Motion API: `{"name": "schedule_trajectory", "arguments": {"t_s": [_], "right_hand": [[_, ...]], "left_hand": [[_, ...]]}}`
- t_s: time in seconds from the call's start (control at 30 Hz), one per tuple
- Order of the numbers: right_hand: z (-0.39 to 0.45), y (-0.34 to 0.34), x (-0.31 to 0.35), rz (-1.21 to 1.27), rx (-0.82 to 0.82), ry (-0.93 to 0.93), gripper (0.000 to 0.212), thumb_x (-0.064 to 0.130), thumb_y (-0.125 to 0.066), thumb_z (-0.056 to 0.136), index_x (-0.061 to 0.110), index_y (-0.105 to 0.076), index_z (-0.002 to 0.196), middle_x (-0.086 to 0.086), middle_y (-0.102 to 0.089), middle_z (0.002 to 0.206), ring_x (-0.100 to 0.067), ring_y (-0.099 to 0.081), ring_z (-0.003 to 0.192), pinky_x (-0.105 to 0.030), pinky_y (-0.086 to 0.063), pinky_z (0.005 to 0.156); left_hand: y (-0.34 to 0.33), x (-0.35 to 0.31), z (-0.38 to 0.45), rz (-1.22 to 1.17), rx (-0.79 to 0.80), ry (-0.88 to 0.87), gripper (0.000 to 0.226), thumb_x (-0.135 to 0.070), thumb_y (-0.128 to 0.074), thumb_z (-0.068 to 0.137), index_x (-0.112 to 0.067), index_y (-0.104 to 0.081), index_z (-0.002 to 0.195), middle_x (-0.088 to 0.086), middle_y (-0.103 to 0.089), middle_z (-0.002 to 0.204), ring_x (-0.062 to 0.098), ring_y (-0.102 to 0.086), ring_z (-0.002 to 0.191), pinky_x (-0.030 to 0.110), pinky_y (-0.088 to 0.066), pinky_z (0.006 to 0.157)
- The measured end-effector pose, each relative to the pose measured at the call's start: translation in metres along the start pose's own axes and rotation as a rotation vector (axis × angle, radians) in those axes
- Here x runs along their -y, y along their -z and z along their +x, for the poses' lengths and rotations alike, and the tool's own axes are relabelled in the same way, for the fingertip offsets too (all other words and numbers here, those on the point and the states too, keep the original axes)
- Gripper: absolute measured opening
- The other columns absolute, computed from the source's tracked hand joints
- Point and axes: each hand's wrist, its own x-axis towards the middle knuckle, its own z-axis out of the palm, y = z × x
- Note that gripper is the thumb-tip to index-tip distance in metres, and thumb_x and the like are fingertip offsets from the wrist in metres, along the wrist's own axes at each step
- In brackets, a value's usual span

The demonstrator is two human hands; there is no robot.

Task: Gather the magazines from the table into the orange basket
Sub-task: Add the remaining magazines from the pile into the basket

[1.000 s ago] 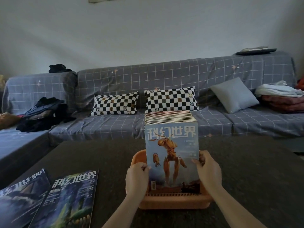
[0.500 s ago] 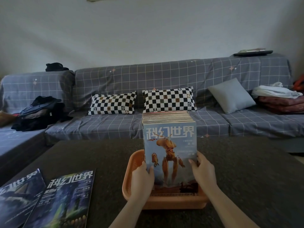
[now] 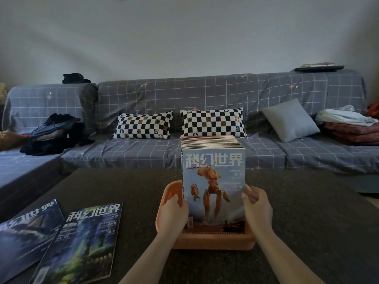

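An orange basket (image 3: 213, 240) sits on the dark table, right in front of me. A thick row of magazines (image 3: 213, 177) stands upright in it; the front cover is light blue with an orange creature. My left hand (image 3: 174, 216) grips the row's left edge low down, and my right hand (image 3: 256, 210) grips its right edge. Two more magazines lie flat at the table's near left: one with a green and dark cover (image 3: 82, 242), and a darker blue one (image 3: 22, 232) partly cut off by the frame.
The dark table (image 3: 307, 222) stretches out to the right and behind the basket. A grey checked sofa (image 3: 184, 99) runs along the far side with two chequered cushions, a grey cushion (image 3: 291, 119), dark clothes at left and folded laundry at right.
My view has shifted a little, so the basket and flat magazines sit slightly differently in frame. Both hands stay on the magazine row's sides, the left one moved in closer to the cover.
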Motion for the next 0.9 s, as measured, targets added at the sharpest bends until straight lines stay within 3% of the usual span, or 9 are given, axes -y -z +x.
{"name": "schedule_trajectory", "arguments": {"t_s": [0.1, 0.2, 0.3, 0.37, 0.43, 0.5, 0.6, 0.77, 0.9], "right_hand": [[-0.016, 0.001, 0.008, -0.002, 0.026, 0.033, 0.016, 0.023, -0.06, 0.088, 0.023, -0.055, 0.104, 0.006, -0.058, 0.109, -0.011, -0.056, 0.093, -0.024, -0.043, 0.069], [-0.035, -0.004, 0.019, -0.021, 0.162, 0.095, 0.004, 0.025, -0.059, 0.089, 0.028, -0.056, 0.09, 0.013, -0.059, 0.099, -0.003, -0.059, 0.08, -0.02, -0.046, 0.061], [-0.054, -0.018, 0.039, 0.008, 0.287, 0.105, 0.005, 0.024, -0.059, 0.089, 0.028, -0.056, 0.089, 0.004, -0.064, 0.091, -0.007, -0.062, 0.081, -0.024, -0.051, 0.067], [-0.067, -0.032, 0.052, 0.015, 0.35, 0.091, 0.006, 0.024, -0.06, 0.088, 0.025, -0.058, 0.094, 0.001, -0.063, 0.094, -0.013, -0.062, 0.086, -0.034, -0.054, 0.078], [-0.08, -0.049, 0.063, -0.001, 0.409, 0.111, 0.01, 0.028, -0.059, 0.089, 0.024, -0.059, 0.098, 0.002, -0.062, 0.093, -0.014, -0.062, 0.085, -0.036, -0.054, 0.081], [-0.094, -0.068, 0.071, 0.021, 0.476, 0.115, 0.012, 0.031, -0.059, 0.089, 0.026, -0.06, 0.099, 0.006, -0.062, 0.09, -0.01, -0.061, 0.083, -0.03, -0.054, 0.078], [-0.117, -0.097, 0.079, 0.044, 0.589, 0.11, 0.005, 0.031, -0.059, 0.089, 0.032, -0.058, 0.093, 0.012, -0.061, 0.084, -0.004, -0.058, 0.073, -0.01, -0.047, 0.058], [-0.152, -0.146, 0.083, 0.094, 0.729, 0.105, 0.008, 0.024, -0.062, 0.087, 0.03, -0.062, 0.092, 0.009, -0.068, 0.086, -0.002, -0.065, 0.074, -0.015, -0.048, 0.059], [-0.167, -0.179, 0.074, 0.052, 0.805, 0.053, 0.01, 0.022, -0.061, 0.088, 0.029, -0.063, 0.094, 0.009, -0.068, 0.086, -0.005, -0.066, 0.075, -0.015, -0.049, 0.059]], "left_hand": [[0.011, -0.002, -0.005, -0.039, 0.003, -0.011, 0.032, -0.025, -0.047, 0.098, -0.012, -0.058, 0.125, 0.009, -0.067, 0.109, 0.027, -0.064, 0.1, 0.031, -0.049, 0.078], [0.022, -0.001, -0.009, -0.106, 0.013, 0.04, 0.024, -0.028, -0.052, 0.097, -0.019, -0.057, 0.119, -0.005, -0.065, 0.087, 0.01, -0.065, 0.074, 0.019, -0.045, 0.055], [0.04, 0.006, -0.016, -0.126, -0.002, 0.024, 0.022, -0.031, -0.054, 0.095, -0.027, -0.053, 0.117, -0.008, -0.06, 0.08, 0.006, -0.064, 0.066, 0.018, -0.047, 0.05], [0.054, 0.015, -0.021, -0.143, -0.026, 0.006, 0.035, -0.031, -0.053, 0.096, -0.023, -0.051, 0.13, -0.011, -0.061, 0.083, 0.002, -0.065, 0.066, 0.011, -0.045, 0.047], [0.07, 0.029, -0.024, -0.145, -0.057, -0.009, 0.043, -0.03, -0.052, 0.097, -0.021, -0.046, 0.139, -0.01, -0.065, 0.092, 0.0, -0.062, 0.067, 0.007, -0.04, 0.044], [0.086, 0.044, -0.024, -0.141, -0.09, -0.012, 0.044, -0.029, -0.05, 0.098, -0.022, -0.045, 0.141, -0.003, -0.067, 0.101, 0.001, -0.059, 0.067, 0.008, -0.038, 0.043], [0.11, 0.068, -0.023, -0.135, -0.149, 0.002, 0.041, -0.027, -0.05, 0.098, -0.022, -0.047, 0.139, -0.008, -0.065, 0.093, 0.002, -0.058, 0.062, 0.008, -0.035, 0.04], [0.146, 0.115, -0.02, -0.124, -0.207, 0.09, 0.038, -0.025, -0.049, 0.097, -0.021, -0.051, 0.135, -0.009, -0.062, 0.074, -0.006, -0.054, 0.048, 0.009, -0.034, 0.039], [0.164, 0.154, -0.017, -0.077, -0.226, 0.174, 0.033, -0.025, -0.049, 0.096, -0.023, -0.054, 0.129, -0.009, -0.064, 0.077, -0.004, -0.055, 0.052, 0.01, -0.034, 0.042]]}}
